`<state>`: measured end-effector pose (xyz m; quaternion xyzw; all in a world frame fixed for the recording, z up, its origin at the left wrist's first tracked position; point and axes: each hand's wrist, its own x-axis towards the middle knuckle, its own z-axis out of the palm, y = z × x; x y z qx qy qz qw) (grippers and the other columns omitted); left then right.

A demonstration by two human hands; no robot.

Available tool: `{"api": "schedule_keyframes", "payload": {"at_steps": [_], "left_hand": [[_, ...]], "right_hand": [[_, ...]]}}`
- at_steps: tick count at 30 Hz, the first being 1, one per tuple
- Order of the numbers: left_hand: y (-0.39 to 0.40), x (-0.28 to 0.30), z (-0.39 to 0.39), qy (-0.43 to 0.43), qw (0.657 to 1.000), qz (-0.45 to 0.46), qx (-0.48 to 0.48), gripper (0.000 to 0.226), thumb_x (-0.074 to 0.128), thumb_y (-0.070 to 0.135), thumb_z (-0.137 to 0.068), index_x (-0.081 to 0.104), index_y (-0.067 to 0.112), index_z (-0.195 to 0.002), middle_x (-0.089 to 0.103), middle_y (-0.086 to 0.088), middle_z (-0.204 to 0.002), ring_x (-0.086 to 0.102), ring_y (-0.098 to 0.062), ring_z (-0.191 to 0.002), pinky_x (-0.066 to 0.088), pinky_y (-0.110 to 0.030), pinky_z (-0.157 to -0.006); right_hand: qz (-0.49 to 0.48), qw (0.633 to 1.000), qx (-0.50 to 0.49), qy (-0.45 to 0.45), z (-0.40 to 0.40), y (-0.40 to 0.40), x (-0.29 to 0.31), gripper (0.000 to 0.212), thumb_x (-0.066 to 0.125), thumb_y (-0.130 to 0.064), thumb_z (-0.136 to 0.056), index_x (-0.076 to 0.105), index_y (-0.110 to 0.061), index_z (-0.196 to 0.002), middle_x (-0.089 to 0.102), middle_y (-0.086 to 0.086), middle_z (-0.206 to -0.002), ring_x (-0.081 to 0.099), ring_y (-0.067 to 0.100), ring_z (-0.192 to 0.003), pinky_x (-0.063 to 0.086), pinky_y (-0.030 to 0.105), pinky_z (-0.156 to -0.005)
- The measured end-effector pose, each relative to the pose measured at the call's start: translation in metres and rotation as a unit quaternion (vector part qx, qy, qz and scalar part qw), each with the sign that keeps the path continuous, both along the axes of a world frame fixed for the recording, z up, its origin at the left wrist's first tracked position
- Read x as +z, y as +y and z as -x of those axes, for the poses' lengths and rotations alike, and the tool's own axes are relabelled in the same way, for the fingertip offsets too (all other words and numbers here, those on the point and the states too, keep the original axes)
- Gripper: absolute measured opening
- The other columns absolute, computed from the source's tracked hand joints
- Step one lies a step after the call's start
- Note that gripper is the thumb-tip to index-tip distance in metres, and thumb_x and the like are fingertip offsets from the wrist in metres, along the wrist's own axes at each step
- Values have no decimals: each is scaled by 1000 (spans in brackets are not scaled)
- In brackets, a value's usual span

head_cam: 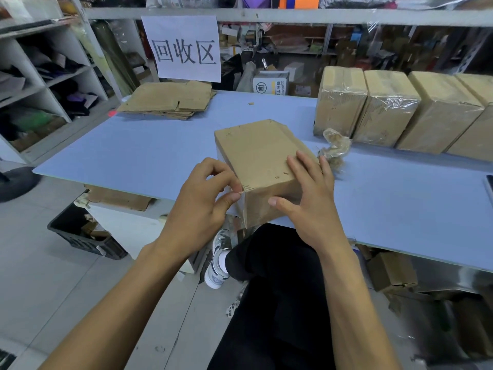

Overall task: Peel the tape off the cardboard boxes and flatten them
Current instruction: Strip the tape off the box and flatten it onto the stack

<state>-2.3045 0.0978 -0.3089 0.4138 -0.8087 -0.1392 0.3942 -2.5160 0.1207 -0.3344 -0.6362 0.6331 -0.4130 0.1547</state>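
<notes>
In the head view, a cardboard box [260, 158] sits at the near edge of the blue surface [149, 153], partly over the edge above the person's knee. The left hand [198, 206] has its grip narrow, thumb and forefinger pinching a thin strip of clear tape [241, 193] at the box's near left corner. The right hand [310, 201] lies on the box with straight fingers on top and the thumb on the near side. Just beside the box, on its right, lies a crumpled wad of tape [334, 148]. Four wrapped boxes [386, 108] stand along the far right edge. A stack of flattened cardboard [168, 100] lies at the far left corner, under a paper sign [184, 48]. A black bin [82, 231] stands on the floor.
</notes>
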Motion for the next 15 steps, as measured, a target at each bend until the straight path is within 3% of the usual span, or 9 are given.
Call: {"api": "schedule_keyframes", "payload": {"at_steps": [2, 5, 8, 12, 15], "left_hand": [[5, -1, 4, 25, 1000, -10, 2, 16, 65, 0, -90, 63, 15, -86, 58, 4, -105, 57, -5, -96, 45, -12, -83], [9, -2, 10, 80, 996, -47, 19, 17, 58, 1, -93, 58, 16, -86, 66, 7, -109, 62, -8, -105, 50, -20, -87], [13, -4, 17, 118, 989, -72, 59, 18, 64, 6, -93, 58, 20, -83, 69, 11, -104, 64, -7, -102, 53, -24, -88], [18, -9, 26, 160, 975, -99, 121, 17, 74, 20, -88, 60, 23, -78, 68, 15, -84, 65, -5, -91, 53, -23, -85], [21, -12, 31, 194, 965, -108, 137, 20, 72, 19, -89, 58, 24, -78, 66, 16, -81, 65, -4, -87, 48, -13, -77]], "right_hand": [[9, 1000, -16, 0, -1, -2, -2, 80, 78, -32, -85, 37, -25, -154, 23, -17, -163, -4, 5, -152, 8, 21, -111], [40, 997, -58, 17, -6, -3, -9, 78, 76, -39, -86, 40, -23, -153, 26, -13, -163, 2, 13, -153, 14, 25, -115], [46, 995, -73, 51, -9, -4, -12, 79, 70, -50, -86, 38, -24, -153, 24, -8, -164, 0, 21, -154, 17, 45, -124], [24, 987, -100, 127, -18, 3, -10, 87, 62, -68, -75, 31, -43, -152, 7, -2, -167, -13, 27, -154, -6, 64, -118], [96, 982, -89, 137, -26, 5, -8, 77, 72, -55, -78, 42, -45, -148, 17, 2, -166, -2, 33, -154, -6, 64, -117]]}}
